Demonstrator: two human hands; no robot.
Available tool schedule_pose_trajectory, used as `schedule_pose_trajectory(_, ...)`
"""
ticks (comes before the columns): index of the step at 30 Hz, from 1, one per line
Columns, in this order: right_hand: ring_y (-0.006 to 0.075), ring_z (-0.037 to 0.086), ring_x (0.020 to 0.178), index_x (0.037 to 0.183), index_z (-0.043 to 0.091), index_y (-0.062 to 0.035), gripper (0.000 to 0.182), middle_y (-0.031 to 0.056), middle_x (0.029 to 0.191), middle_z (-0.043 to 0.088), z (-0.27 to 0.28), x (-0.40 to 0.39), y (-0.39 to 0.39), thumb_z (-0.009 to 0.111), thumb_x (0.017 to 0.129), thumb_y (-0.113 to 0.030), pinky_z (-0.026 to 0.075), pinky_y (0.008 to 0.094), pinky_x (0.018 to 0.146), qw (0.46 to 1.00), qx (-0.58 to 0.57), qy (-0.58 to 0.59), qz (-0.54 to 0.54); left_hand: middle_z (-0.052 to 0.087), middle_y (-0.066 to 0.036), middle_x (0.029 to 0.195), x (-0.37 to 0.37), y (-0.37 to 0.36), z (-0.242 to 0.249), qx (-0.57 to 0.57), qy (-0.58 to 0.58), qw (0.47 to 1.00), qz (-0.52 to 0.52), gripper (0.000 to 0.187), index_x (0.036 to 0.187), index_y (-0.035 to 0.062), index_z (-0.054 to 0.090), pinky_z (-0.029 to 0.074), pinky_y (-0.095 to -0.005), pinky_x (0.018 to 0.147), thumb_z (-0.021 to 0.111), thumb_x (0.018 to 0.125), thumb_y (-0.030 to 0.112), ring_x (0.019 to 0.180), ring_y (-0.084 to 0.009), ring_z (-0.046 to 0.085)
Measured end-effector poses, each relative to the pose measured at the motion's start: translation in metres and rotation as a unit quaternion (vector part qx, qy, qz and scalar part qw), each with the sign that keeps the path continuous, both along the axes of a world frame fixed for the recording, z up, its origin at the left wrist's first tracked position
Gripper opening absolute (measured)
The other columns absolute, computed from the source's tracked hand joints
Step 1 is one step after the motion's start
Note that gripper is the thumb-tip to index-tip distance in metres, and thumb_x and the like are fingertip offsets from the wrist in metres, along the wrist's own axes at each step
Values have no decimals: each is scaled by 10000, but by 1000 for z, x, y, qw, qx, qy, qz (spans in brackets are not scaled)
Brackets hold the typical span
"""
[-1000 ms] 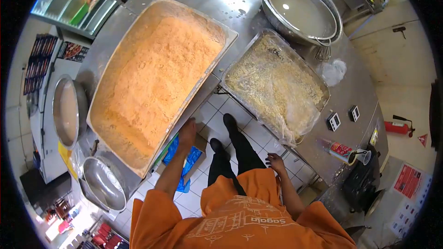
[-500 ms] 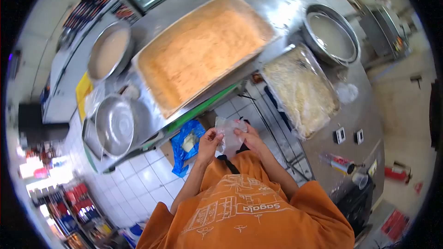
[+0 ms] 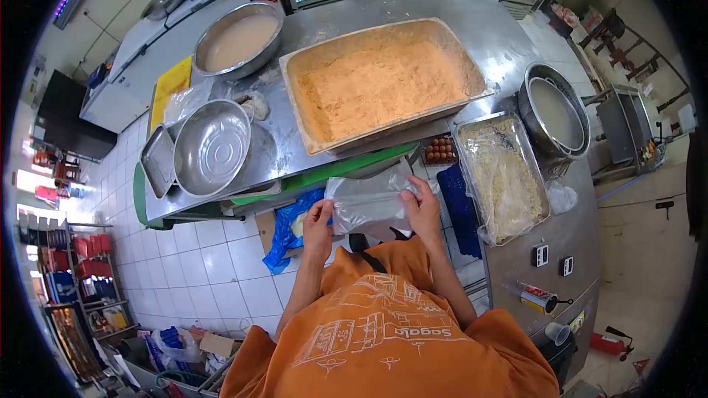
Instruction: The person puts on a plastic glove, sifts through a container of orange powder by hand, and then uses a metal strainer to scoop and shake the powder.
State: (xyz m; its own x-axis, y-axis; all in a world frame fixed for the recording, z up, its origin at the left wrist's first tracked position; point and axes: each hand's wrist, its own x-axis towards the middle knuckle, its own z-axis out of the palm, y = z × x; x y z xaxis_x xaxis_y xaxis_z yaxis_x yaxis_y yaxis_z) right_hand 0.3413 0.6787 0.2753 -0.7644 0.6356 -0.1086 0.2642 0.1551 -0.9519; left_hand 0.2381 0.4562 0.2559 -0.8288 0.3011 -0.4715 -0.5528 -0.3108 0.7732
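Note:
A clear plastic bag (image 3: 369, 206) is stretched flat between my two hands, in front of my orange shirt. My left hand (image 3: 317, 227) pinches its left edge with thumb and fingers. On the other side, my right hand (image 3: 422, 211) grips the bag's right edge, the thumb lying on top. Beyond the bag, on the steel table (image 3: 284, 151), stands a large rectangular tub (image 3: 402, 129) with orange, crumbly powder (image 3: 376, 85) in it. To the right lies a metal tray (image 3: 547, 203) of pale shredded food covered with clear plastic.
On the left are a bare steel bowl (image 3: 214, 151) and a bowl of beige liquid (image 3: 240, 70). A pot of cloudy liquid (image 3: 582, 133) stands right, near two small timers (image 3: 540, 256). Below the table sit a blue plastic bag (image 3: 280, 239) and eggs (image 3: 440, 151).
My hands have moved apart, and the plastic bag, bunched and small before, is now spread wider between them. The head view has shifted and become sharper.

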Motion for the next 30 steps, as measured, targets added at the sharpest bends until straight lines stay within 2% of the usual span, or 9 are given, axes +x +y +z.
schedule_pose_trajectory(2,105,610,714,1310,517,-49,410,88,840,685,6,-1,1,629,926,-141,480,234,667,1000,-13,21,11,637,1,970,2,-3,-2,21,2,1000,2,86,1037,83,609,485,-235,784,612,955,109,900,-81,586)
schedule_pose_trajectory(5,223,686,819,1322,497,-56,441,173,944,690,-1,-3,3,640,926,-187,518,323,700,999,-11,38,31,635,0,967,2,-3,5,36,16,999,-12,166,1063,101,575,492,-241,740,644,920,52,871,-90,596)
schedule_pose_trajectory(8,230,660,793,1335,476,-43,474,174,973,658,10,-2,-3,652,918,-186,517,328,693,996,77,-42,26,633,2,941,4,-1,19,26,19,999,-9,292,1105,101,531,478,-231,707,684,873,10,840,-90,601)
schedule_pose_trajectory(10,185,643,790,1368,434,-52,533,132,948,657,33,-6,-16,668,902,-161,511,298,700,929,370,-21,-17,632,3,923,7,4,29,14,27,1000,-4,335,1118,95,524,470,-224,690,702,850,0,822,-86,600)
schedule_pose_trajectory(12,169,641,787,1370,429,-51,555,110,927,658,62,-11,-38,684,885,-140,513,285,704,938,344,-5,37,630,4,912,10,10,39,-4,48,999,-5,331,1110,91,541,471,-223,675,710,840,2,807,-83,599)
schedule_pose_trajectory(14,183,655,786,1341,460,-41,536,107,910,662,85,-12,-64,699,869,-124,522,290,705,984,-10,-3,180,631,7,907,13,19,39,-19,105,994,-30,305,1090,83,566,467,-218,667,728,838,28,787,-75,589)
schedule_pose_trajectory(25,95,644,755,1116,616,13,209,58,852,675,43,-18,-47,630,915,-44,517,232,676,983,-112,81,122,609,19,1005,1,-11,22,-28,62,998,12,222,1135,90,614,441,-208,740,642,939,191,877,-71,542)
schedule_pose_trajectory(28,91,642,769,1125,615,13,223,57,849,676,46,-15,-36,637,909,-41,513,229,681,984,-129,100,72,586,-1,1054,-11,-24,58,-162,259,949,84,230,1138,83,647,446,-271,771,633,913,130,907,-124,548)
schedule_pose_trajectory(30,100,644,783,1140,616,3,254,59,849,683,60,-14,-37,656,892,-36,513,239,684,978,-159,118,58,580,-60,1054,-13,-38,84,-268,372,889,-23,238,1111,92,681,454,-311,768,652,881,147,939,-162,552)
